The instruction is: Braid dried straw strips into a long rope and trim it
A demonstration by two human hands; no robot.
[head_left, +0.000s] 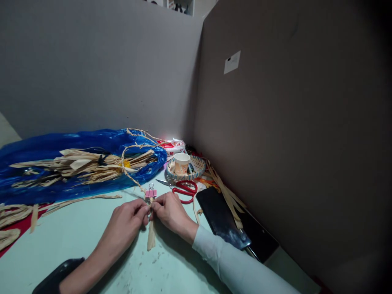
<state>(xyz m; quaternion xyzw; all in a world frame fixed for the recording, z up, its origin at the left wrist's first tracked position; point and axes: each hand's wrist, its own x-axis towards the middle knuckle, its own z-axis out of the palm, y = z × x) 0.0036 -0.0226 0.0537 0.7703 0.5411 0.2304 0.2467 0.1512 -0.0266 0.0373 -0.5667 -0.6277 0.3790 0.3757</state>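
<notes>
Here, pale strip (151, 238): over the bench (128, 263), near side of the pink clip (151, 193)
Left hand (131, 218): fingers pinched narrow on the strip
Right hand (172, 212): fingers likewise pinching it
Cup (181, 163): print unreadable
Wall label (232, 63): too small to read

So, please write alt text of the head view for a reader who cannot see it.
A person's left hand and right hand pinch a pale strip near a pink binder clip on a light green table. Beyond lie red-handled scissors and a basket holding a paper cup; at left, dried strips lie on blue plastic.
</notes>
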